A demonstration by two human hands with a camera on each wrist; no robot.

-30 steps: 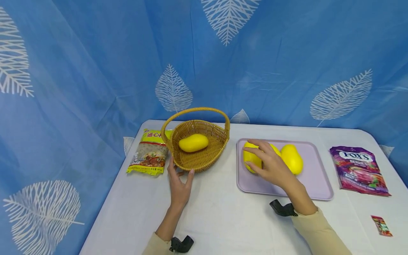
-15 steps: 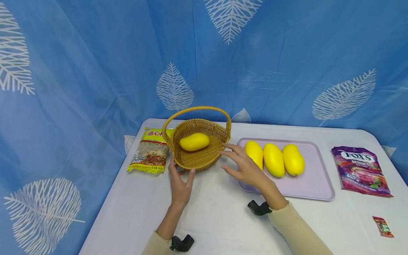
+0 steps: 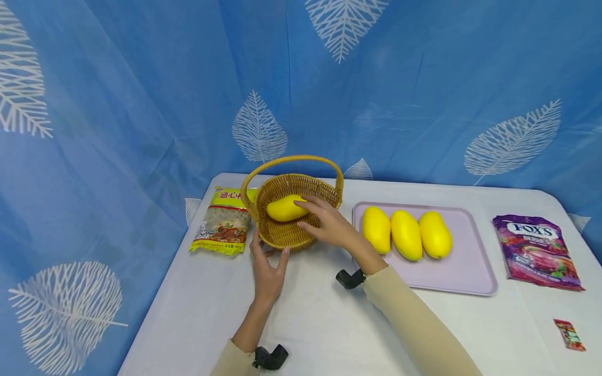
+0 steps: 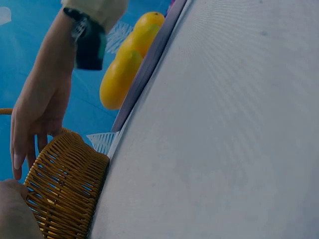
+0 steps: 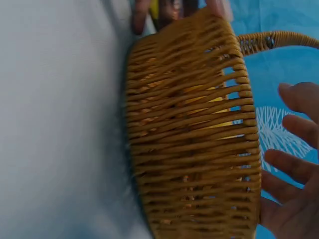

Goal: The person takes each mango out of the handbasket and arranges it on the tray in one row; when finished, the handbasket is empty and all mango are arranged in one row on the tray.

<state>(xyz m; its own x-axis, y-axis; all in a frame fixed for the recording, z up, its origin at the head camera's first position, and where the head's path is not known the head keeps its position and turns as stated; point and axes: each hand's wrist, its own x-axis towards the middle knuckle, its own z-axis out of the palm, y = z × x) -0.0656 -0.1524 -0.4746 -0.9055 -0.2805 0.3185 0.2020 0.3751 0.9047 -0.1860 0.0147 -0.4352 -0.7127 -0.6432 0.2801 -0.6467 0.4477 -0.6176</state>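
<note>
A wicker basket with an arched handle stands upright on the table, holding a yellow mango. At its near left side, my left hand holds the basket, thumb on the rim. My right hand reaches over the basket's right side, its fingers spread above the mango's right end. In the right wrist view this right hand shows parted fingers above the rim; whether a fingertip touches the mango cannot be made out. Three more mangoes lie side by side on a lilac tray.
Left of the basket lies a yellow bag of pasta, partly behind it. A purple FOX'S candy bag lies right of the tray, with a small red wrapped candy nearer the front. A blue leaf-patterned cloth hangs behind the table.
My right hand has moved left from above the tray's mangoes to over the mango in the basket. The left hand stays at the basket.
</note>
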